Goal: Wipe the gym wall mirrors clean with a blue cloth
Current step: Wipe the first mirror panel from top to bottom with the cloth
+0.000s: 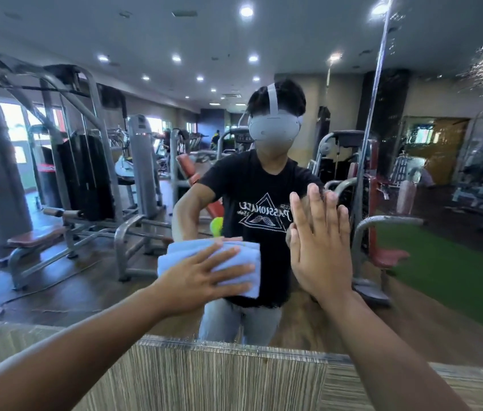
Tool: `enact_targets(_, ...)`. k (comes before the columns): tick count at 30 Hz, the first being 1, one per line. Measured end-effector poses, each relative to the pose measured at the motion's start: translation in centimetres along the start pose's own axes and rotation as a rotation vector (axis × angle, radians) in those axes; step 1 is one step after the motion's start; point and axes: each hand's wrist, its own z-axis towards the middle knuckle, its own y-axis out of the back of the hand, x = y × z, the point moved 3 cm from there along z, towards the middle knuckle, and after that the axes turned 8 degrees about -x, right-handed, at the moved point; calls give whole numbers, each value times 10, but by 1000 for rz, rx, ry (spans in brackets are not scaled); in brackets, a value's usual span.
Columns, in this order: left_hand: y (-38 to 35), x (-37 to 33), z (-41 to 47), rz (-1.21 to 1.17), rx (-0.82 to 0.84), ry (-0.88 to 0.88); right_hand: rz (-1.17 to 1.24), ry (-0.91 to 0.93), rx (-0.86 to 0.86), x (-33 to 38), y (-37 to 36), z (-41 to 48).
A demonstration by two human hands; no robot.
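Against the wall mirror (442, 262), seen from the head camera, the left hand (204, 274) lies flat, fingers spread, pressing the folded blue cloth (176, 256) to the glass. Just beside it, the right hand (320, 247) rests open, fingers upright, palm on the mirror.

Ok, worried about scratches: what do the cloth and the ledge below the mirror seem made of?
Blue cloth: looks like soft terry or microfibre, matte, folded thick with plump edges. Ledge: probably wood-grain laminate, matte, with fine parallel streaks.
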Motion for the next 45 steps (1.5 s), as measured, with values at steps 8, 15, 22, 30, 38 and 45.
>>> enact_targets(8, 48, 96, 71, 66, -203, 340, -30, 57, -38, -41, 25, -8)
enact_targets(15, 42, 104, 159, 112, -339, 417, -102, -93, -47, -92, 34, -4)
enact_targets(22, -11, -14, 95, -33, -149, -33, -74, -80, -36, -103, 25, -9)
enact_targets(30, 2, 15, 85, -54, -60, -144, -60, -92, -78, -105, 16, -10)
enact_targets(38, 46, 99, 181, 88, -287, 324, -77, -86, -93, -106, 16, -11)
enact_targets(45, -9, -19, 126, -29, -97, -114, -79, -96, -58, -108, 19, -12)
